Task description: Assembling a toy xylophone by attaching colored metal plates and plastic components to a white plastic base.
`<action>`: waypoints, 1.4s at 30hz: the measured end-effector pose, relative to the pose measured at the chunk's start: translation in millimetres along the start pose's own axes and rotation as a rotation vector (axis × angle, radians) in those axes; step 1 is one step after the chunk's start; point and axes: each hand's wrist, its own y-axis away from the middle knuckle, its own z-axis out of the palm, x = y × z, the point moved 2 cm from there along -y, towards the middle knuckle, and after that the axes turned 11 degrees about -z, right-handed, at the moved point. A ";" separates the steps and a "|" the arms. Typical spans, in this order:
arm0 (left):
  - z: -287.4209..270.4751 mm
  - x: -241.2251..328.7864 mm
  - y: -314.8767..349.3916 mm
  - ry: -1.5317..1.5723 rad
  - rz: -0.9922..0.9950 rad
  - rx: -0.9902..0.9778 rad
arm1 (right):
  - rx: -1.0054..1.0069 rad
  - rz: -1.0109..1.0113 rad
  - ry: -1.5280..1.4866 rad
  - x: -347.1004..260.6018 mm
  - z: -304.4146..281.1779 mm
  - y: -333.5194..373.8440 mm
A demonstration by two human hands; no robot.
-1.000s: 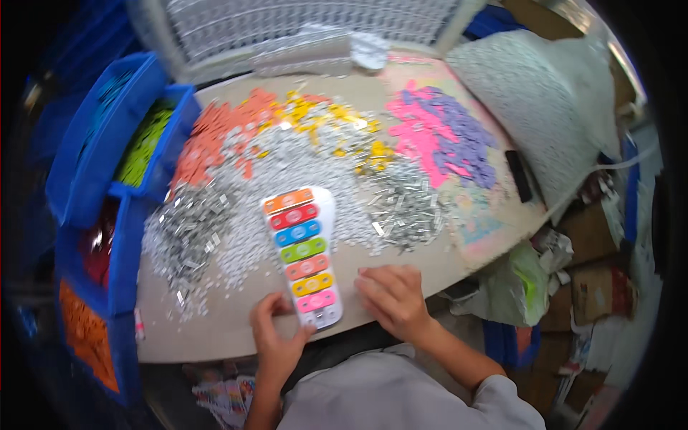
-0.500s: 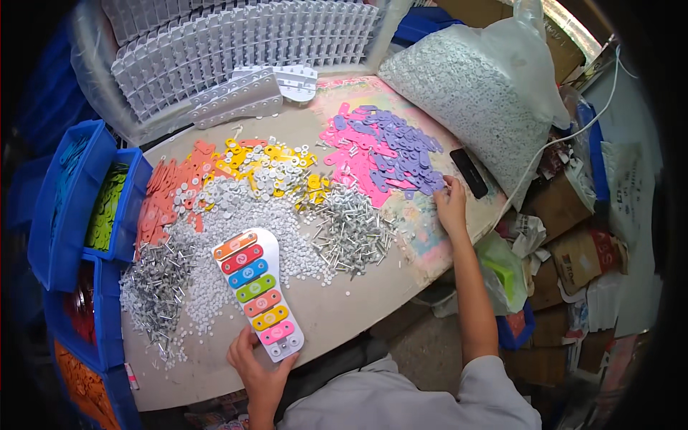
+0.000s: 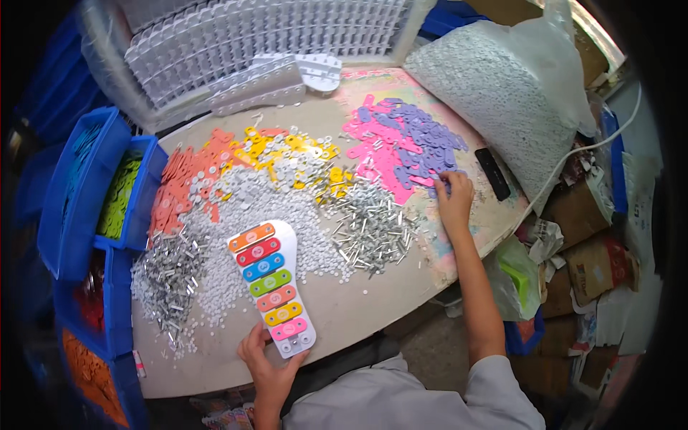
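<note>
A: In the head view, what does your left hand (image 3: 271, 364) have?

B: You are grasping the near end of the toy xylophone (image 3: 275, 281), thumb at its right edge and fingers at its left. It is close to the near edge of the table (image 3: 358, 315), slightly aslant; whether it lies flat, I cannot tell.

A: Which bars does it carry?

B: From its far end toward you: orange, red, blue, green, coral, yellow and pink. Past the pink one, the white base shows two round fittings.

A: And your right hand (image 3: 456, 206)?

B: You have it stretched out to the near edge of the lavender bars (image 3: 430, 136), thumb and fingers bent together. Whether a piece is pinched there, I cannot tell. The pink bars (image 3: 376, 147) lie just left of the lavender, and a black oblong object (image 3: 492, 174) is near your hand on its right.

A: What lies between your hands?

B: A heap of metal pins (image 3: 373, 228), beyond the xylophone and to its right, next to the spread of small white pieces (image 3: 236, 204).
</note>
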 end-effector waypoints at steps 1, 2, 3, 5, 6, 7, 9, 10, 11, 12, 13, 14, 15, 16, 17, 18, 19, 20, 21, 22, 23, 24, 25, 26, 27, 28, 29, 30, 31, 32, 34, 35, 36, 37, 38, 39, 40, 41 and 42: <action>-0.8 -0.6 -0.1 -0.010 -0.017 0.010 | -0.012 -0.005 -0.018 2.7 0.0 0.9; -0.4 0.3 -1.1 -0.057 0.024 -0.016 | -0.027 -0.011 -0.002 6.5 -2.2 1.0; 0.1 1.8 -3.1 -0.101 0.068 -0.046 | -0.040 -0.016 0.018 8.2 -6.2 0.6; -2.8 3.1 -3.2 -0.105 0.052 -0.041 | -0.083 -0.081 0.078 -0.2 -16.5 -6.3; -2.5 3.9 -4.1 -0.098 0.056 -0.057 | -0.134 -0.108 0.071 0.3 -20.7 -10.1; -2.5 4.1 -3.5 -0.090 0.061 -0.073 | -0.185 -0.134 0.066 0.2 -23.1 -12.8; -10.4 3.3 0.0 -0.040 0.069 -0.074 | -0.186 -0.117 -0.007 -0.5 -16.7 -14.8; -13.8 2.6 0.6 0.003 0.077 -0.073 | -0.188 -0.096 -0.087 0.8 -16.7 -17.3; -15.5 0.3 -0.8 0.019 0.077 -0.077 | -0.189 -0.103 -0.072 4.2 -21.4 -20.4; -23.9 1.4 -0.4 0.025 0.068 0.003 | -0.279 -0.019 -0.179 -1.1 -22.9 -22.8; -30.6 3.7 1.7 0.027 0.055 0.084 | -0.370 0.066 -0.285 -5.1 -21.5 -24.1; -31.5 7.9 2.3 0.071 0.042 0.130 | -0.418 0.003 -0.253 10.1 -21.0 -25.9; -33.2 9.3 1.0 0.061 0.015 0.144 | -0.474 0.000 -0.231 16.7 -24.4 -26.6; -37.1 7.4 0.6 0.093 0.045 0.161 | -0.487 -0.040 -0.184 17.1 -26.7 -23.9; -42.1 5.3 -2.1 0.128 0.078 0.175 | -0.464 -0.078 -0.102 4.5 -41.6 -22.2; -44.6 6.7 -4.7 0.115 0.108 0.207 | -0.283 -0.248 -0.006 -16.4 -57.9 -18.8; -46.3 3.9 -6.0 0.090 0.077 0.235 | -0.293 -0.227 0.007 -54.1 -76.6 -23.0; -46.0 0.9 -5.4 0.105 0.072 0.242 | -0.234 -0.255 -0.086 -80.1 -90.8 -20.6; -46.0 0.4 -4.8 0.122 0.068 0.246 | -0.297 -0.118 -0.249 -112.2 -104.8 -16.0; -45.7 4.2 -6.0 0.087 0.092 0.295 | -0.366 0.011 -0.447 -143.1 -115.0 -5.1; -45.4 6.5 -4.2 0.080 0.076 0.304 | -0.418 0.064 -0.600 -177.3 -127.6 5.9; -46.0 9.6 -2.5 0.107 0.061 0.254 | -0.467 0.117 -0.752 -209.1 -136.4 18.3; -45.0 14.1 -3.0 0.138 0.053 0.200 | -0.434 -0.071 -0.754 -230.3 -136.4 37.0; -47.3 20.4 -5.5 0.089 0.151 0.208 | -0.606 -0.112 -0.835 -257.9 -145.8 38.8; -48.5 23.6 -4.2 0.091 0.149 0.210 | -0.672 -0.161 -0.921 -271.4 -145.3 51.8; -47.9 27.3 -1.9 0.111 0.220 0.097 | -0.759 -0.132 -0.941 -289.0 -152.0 58.0; -45.6 29.8 0.4 0.130 0.290 -0.016 | -0.678 -0.115 -1.002 -301.5 -150.2 71.7; -42.4 32.6 2.1 0.158 0.339 -0.031 | -0.686 -0.140 -1.030 -307.7 -151.0 80.5; -41.0 34.4 4.0 0.162 0.340 -0.035 | -0.694 -0.165 -1.059 -312.5 -150.9 87.0; -39.7 35.9 6.0 0.178 0.336 -0.064 | -0.694 -0.162 -1.054 -316.6 -147.9 92.9; -36.4 36.6 7.8 0.196 0.331 -0.095 | -0.686 -0.074 -1.187 -322.0 -142.3 102.0; -34.0 35.0 7.3 0.216 0.296 -0.101 | -0.686 -0.071 -1.183 -324.9 -142.1 101.6; -32.6 33.3 7.0 0.235 0.259 -0.107 | -0.705 -0.032 -1.163 -327.4 -140.3 100.0; -32.9 32.1 5.9 0.237 0.257 -0.113 | -0.724 0.009 -1.142 -328.0 -138.1 98.5; -34.0 29.6 3.3 0.231 0.216 -0.105 | -0.725 0.014 -1.138 -326.9 -136.2 97.2; -36.6 29.3 1.0 0.217 0.179 -0.091 | -0.735 -0.001 -1.111 -326.0 -134.9 95.1; -36.4 28.8 -0.6 0.214 0.193 -0.052 | -0.745 -0.016 -1.083 -324.9 -133.6 93.3; -35.9 29.3 -0.4 0.210 0.197 -0.052 | -0.740 -0.015 -1.087 -322.8 -131.4 92.5; -33.8 28.5 -1.4 0.187 0.196 -0.033 | -0.697 -0.072 -1.052 -319.7 -127.3 92.5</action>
